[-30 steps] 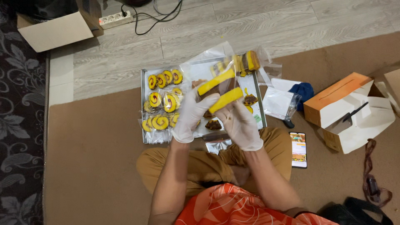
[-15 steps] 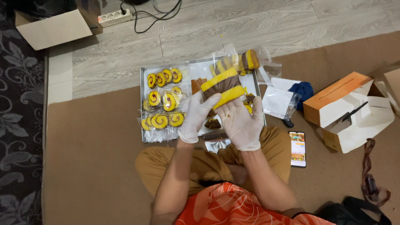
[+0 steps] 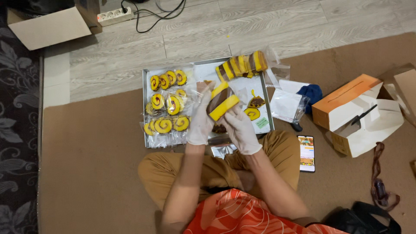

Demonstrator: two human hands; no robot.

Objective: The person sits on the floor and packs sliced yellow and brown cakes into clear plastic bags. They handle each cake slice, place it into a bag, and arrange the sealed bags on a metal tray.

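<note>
Brown carpet [image 3: 86, 164] covers the floor where the person sits cross-legged, with pale wood-look flooring [image 3: 260, 30] beyond it. A metal baking tray [image 3: 144, 108] lies on the floor just in front of the knees.

Both hands wear thin white gloves and are raised over the middle of the tray. The left hand [image 3: 202, 119] stands with its fingers upright, closed against the left side of a cake slice [image 3: 219, 102], a yellow-and-brown striped block. The right hand [image 3: 240, 128] cups the same slice from below and to the right, fingers curled round its lower end. So the slice sits pinched between the two palms, tilted, its upper end pointing away from the person. A clear wrapper seems to be around it, though I cannot tell for sure.

On the left part of the tray lie bagged swirl cookies [image 3: 167, 106], yellow rounds with brown spirals, in three rows. At the tray's far right corner rests a row of striped cake slices [image 3: 242, 66] in clear plastic. A loose swirl piece [image 3: 252, 113] lies on the tray just right of the hands.

To the right, on the carpet, are empty plastic bags [image 3: 284, 104], a blue cloth [image 3: 311, 92], a phone [image 3: 306, 153] with its screen lit, and an open orange-and-white carton [image 3: 346, 104]. A white power strip [image 3: 115, 16] lies at the far edge of the floor.
</note>
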